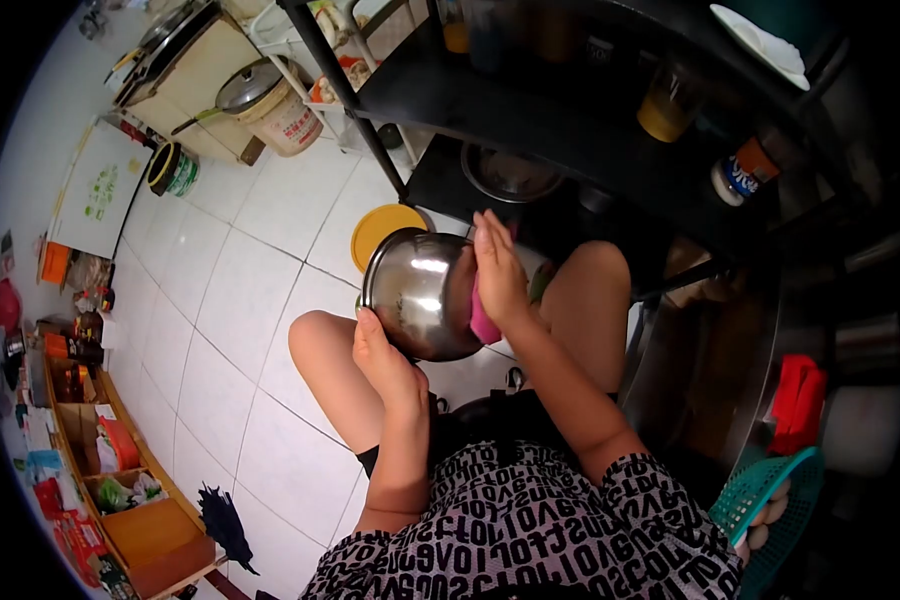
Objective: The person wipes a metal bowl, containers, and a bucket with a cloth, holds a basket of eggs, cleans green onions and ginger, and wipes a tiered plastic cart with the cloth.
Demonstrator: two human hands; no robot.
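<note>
Steel pot at frame centre, axis roughly left-right; left hand, half-curled, holds its rim side; right hand, nearly straight, holds pink cloth against right end.

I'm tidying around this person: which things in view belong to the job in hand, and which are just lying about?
In the job:
- metal pot, against the left hand
- pink cloth, between the right hand and the pot

Apparently lying about:
- lidded pan on a bucket
- green basket
- yellow disc on the floor, role unclear
</note>
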